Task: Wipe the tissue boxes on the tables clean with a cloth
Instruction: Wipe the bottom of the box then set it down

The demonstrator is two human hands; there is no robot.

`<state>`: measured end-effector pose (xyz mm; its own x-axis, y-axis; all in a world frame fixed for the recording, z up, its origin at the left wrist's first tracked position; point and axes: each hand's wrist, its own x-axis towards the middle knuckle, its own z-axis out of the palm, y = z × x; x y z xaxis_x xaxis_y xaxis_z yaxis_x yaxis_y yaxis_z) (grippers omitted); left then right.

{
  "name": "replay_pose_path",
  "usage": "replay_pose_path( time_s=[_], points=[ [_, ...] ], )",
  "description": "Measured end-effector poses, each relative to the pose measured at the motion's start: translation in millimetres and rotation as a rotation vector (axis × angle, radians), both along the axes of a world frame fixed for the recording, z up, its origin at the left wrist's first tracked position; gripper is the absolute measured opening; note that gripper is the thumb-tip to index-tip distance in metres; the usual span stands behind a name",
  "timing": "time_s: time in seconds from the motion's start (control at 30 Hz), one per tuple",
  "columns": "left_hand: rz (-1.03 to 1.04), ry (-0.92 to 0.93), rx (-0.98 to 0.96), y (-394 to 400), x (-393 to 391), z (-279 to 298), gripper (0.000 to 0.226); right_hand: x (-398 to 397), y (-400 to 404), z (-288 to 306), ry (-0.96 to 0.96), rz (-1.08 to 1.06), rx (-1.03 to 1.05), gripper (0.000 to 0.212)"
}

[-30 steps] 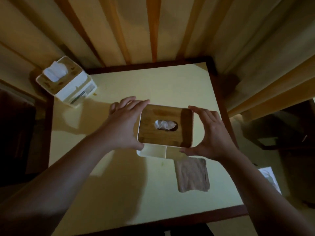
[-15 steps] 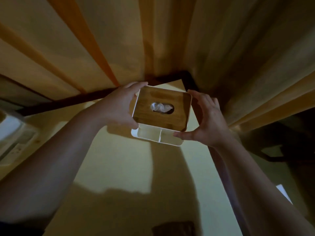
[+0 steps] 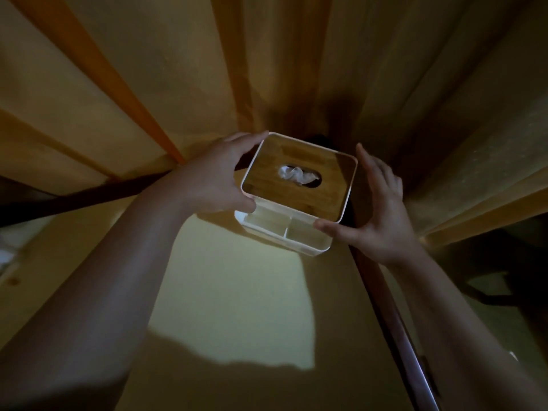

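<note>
A white tissue box with a wooden lid and a tissue poking from its oval slot sits at the far right corner of the yellow table. Two open front compartments face me. My left hand grips the box's left side, fingers over the far edge and thumb at the front. My right hand holds the right side, its thumb on the front right corner and its fingers stretched along the side. The cloth is out of view.
Tan and orange curtains hang right behind the table's far edge. The table's dark wooden rim runs down the right side, with dark furniture beyond it. A pale bit of a second tissue box shows at the left edge.
Both hands carried the box from the table's middle to the far right corner. The view tilted up, so the cloth and most of the second box left the frame.
</note>
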<state>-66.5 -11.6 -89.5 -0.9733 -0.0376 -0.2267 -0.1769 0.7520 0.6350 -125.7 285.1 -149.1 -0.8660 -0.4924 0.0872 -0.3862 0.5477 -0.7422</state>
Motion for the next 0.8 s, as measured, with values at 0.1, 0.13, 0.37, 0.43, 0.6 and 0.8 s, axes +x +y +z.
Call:
replay_pose_path(
  time_s=[0.1,0.13,0.37,0.43,0.6,0.8],
  points=[
    [0.011,0.165,-0.001,9.2,-4.3,13.6,0.097,-7.1,-4.4,14.6,0.083,-0.011,-0.039,0.084],
    [0.009,0.24,0.006,13.2,-7.0,15.5,0.083,-11.3,-9.0,19.1,0.173,-0.014,-0.013,0.071],
    [-0.035,0.284,-0.065,25.6,-28.2,2.8,0.02,-46.1,-49.5,46.7,0.376,0.259,0.22,0.05],
    [-0.058,0.269,-0.101,23.6,-31.7,2.2,0.017,-54.7,-55.5,57.6,0.381,0.343,0.296,0.048],
    [-0.073,0.242,-0.082,21.6,-34.0,3.1,0.021,-61.7,-65.6,71.2,0.457,0.464,0.451,0.022],
    [-0.067,0.225,-0.12,21.9,-36.0,2.4,0.017,-60.1,-57.9,57.7,0.447,0.46,0.411,0.02]
  ],
)
